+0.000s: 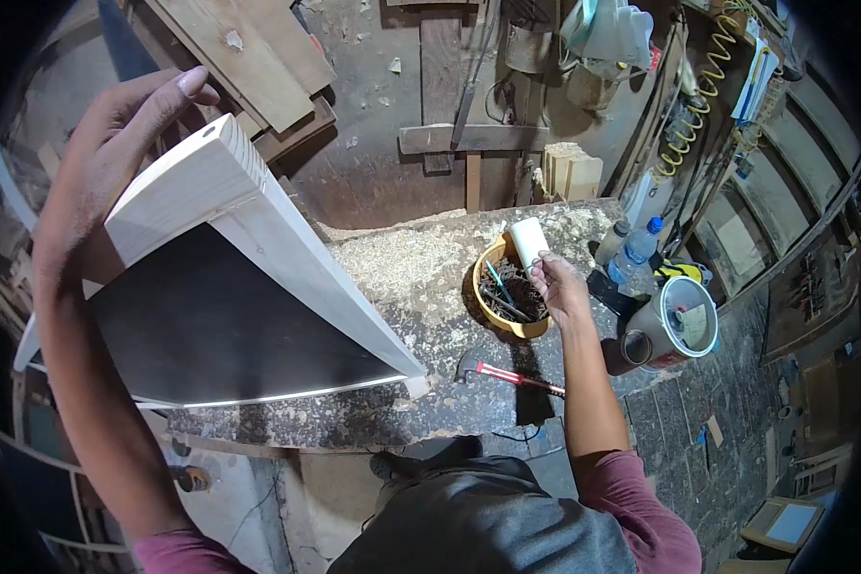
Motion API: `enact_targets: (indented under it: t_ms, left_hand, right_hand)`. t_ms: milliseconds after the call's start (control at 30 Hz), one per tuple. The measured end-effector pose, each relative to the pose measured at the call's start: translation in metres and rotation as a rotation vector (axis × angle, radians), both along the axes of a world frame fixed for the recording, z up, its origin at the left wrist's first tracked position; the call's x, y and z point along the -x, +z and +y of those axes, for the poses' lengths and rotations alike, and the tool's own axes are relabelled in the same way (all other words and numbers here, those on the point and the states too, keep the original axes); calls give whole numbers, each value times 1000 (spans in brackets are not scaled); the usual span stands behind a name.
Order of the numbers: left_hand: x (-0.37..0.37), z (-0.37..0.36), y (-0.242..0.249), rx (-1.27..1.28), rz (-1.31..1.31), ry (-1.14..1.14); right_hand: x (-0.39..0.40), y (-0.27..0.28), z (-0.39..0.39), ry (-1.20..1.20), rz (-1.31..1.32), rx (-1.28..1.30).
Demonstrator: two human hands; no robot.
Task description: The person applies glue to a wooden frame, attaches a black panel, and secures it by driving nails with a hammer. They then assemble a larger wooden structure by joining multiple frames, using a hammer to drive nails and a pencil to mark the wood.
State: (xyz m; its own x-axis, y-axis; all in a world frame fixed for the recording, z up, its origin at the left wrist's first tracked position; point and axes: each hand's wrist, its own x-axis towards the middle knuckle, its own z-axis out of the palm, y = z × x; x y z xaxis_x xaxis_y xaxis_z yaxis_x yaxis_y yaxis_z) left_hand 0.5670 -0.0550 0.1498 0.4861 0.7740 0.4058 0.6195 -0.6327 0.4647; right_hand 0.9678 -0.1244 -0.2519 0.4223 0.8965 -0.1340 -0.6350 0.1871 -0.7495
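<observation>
The left hand (115, 143) grips the top corner of a pale wooden frame with a black panel (239, 287), tilted up on the sawdust-strewn bench's left edge. The right hand (557, 287), fingers closed, holds a white cylindrical bottle (529, 241), probably glue, over the yellow bowl of nails (507, 297) near the right edge. Gluing seems in hand; next, bringing the nozzle accurately to the frame.

You are gripping a smooth pale wood frame (258, 230) backed by a matt black panel (220, 325); the workbench (411, 277) is lying rough with sawdust.
</observation>
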Motion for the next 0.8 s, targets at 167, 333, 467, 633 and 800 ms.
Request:
enact_targets:
  t_ms: [167,333,467,633,800]
  left_hand:
    - [4,2,1,-2,24,-8]
    - [2,-5,1,1,37,7]
    - [4,-4,-1,-2,6,-5]
    - [3,-9,-3,4,-35,-50]
    - [5,-11,6,-6,82,-38]
  right_hand:
    - [4,4,-1,3,2,2]
    - [6,3,1,7,28,14]
    - [7,1,2,-3,37,12]
    - [1,-27,14,-189,-299,144]
    - [-15,-76,34,-389,-906,302]
